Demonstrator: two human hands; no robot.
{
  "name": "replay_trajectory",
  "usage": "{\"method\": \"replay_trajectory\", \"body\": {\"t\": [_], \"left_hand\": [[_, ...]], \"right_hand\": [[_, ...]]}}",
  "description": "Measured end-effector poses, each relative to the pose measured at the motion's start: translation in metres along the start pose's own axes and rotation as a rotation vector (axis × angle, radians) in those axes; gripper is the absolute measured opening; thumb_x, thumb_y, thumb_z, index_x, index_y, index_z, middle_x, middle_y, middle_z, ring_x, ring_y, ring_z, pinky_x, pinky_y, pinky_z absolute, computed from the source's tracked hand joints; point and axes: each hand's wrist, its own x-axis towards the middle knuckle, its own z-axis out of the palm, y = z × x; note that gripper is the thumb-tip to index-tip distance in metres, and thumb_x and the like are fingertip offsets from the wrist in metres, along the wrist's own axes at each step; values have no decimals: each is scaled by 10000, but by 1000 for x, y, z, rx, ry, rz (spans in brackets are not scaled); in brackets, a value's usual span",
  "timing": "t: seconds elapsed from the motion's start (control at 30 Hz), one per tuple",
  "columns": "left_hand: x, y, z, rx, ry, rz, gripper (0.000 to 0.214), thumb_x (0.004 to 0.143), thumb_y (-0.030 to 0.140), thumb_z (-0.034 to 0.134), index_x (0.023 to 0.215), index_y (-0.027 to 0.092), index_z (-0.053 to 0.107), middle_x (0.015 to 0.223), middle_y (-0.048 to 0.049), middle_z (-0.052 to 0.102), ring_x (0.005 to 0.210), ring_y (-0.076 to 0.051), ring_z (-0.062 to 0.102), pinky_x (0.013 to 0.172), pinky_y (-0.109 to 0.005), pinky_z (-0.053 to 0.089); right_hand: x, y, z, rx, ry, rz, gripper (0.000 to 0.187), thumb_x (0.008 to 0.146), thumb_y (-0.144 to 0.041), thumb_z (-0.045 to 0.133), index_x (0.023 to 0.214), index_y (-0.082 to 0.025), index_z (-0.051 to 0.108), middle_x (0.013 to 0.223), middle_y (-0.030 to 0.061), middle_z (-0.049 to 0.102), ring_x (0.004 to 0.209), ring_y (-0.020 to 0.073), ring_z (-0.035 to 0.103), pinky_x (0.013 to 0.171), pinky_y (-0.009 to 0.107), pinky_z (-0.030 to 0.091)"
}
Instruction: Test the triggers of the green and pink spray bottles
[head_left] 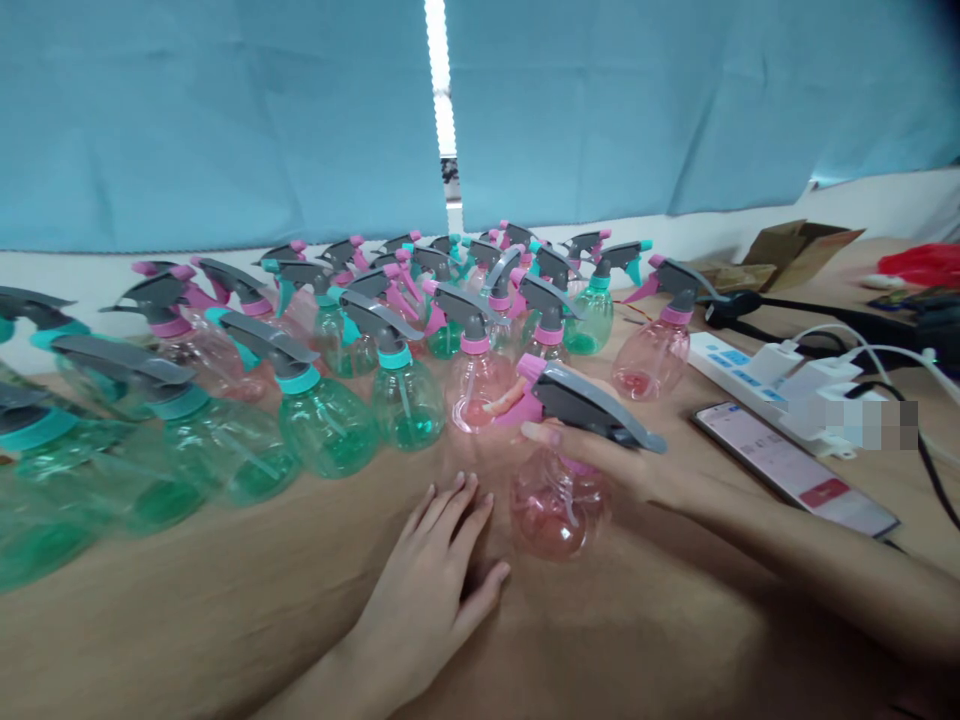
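Note:
A pink spray bottle (pixel 556 505) with a grey and pink trigger head stands upright on the wooden table. My right hand (pixel 592 450) is wrapped round its neck below the grey head, with a finger stretched forward by the pink trigger. Flat on the tabletop to its left lies my left hand (pixel 431 560), fingers spread and holding nothing. Just beyond the hands stand another pink spray bottle (pixel 480 385) and a green spray bottle (pixel 409 405) with a turquoise collar. Both hands are apart from these.
Several more green and pink spray bottles crowd the left and back, such as a green one (pixel 330 425). At right lie a phone (pixel 795 465) and a white power strip (pixel 739 375) with plugged chargers and cables. A cardboard box (pixel 795 255) sits behind, near a blue curtain (pixel 600 100).

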Motion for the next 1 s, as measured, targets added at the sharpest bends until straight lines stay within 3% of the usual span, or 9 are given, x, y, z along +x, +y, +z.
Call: {"method": "replay_trajectory", "body": {"t": [0.2, 0.37, 0.53, 0.67, 1.0], "left_hand": [[-1, 0, 0, -11, 8, -1, 486, 942, 397, 481, 1342, 121, 459, 1425, -146, 446, 1314, -294, 397, 1053, -501, 347], [-1, 1, -1, -12, 3, -2, 483, 943, 393, 479, 1338, 116, 465, 1420, -151, 450, 1310, -298, 402, 1049, -506, 349], [-1, 0, -1, -31, 14, -8, 466, 946, 393, 469, 1337, 139, 467, 1421, -142, 452, 1309, -297, 405, 1053, -497, 343], [-1, 0, -1, -44, 28, -12, 465, 941, 389, 477, 1339, 148, 465, 1420, -141, 454, 1310, -304, 403, 1050, -506, 345], [0, 0, -1, -17, 3, -4, 477, 945, 396, 477, 1332, 118, 469, 1422, -153, 448, 1314, -299, 396, 1054, -506, 342]], "right_hand": [[2, -8, 0, 39, 58, 29, 191, 782, -346, 624, 736, -235, 476, 650, -51, 454, 556, 105, 438, 491, 229, 362], [5, -5, 2, 180, -47, 38, 254, 787, -349, 614, 691, -230, 412, 616, -63, 391, 551, 99, 392, 498, 229, 364], [4, -7, 3, 182, -5, 17, 291, 774, -358, 630, 673, -229, 389, 604, -68, 340, 534, 97, 343, 480, 229, 337], [4, -8, 3, 207, -63, 71, 292, 788, -356, 617, 673, -229, 381, 619, -64, 337, 554, 105, 368, 503, 238, 357], [5, -3, 3, 167, -45, 27, 291, 786, -338, 611, 642, -224, 385, 589, -77, 328, 503, 85, 340, 467, 222, 322]]}}
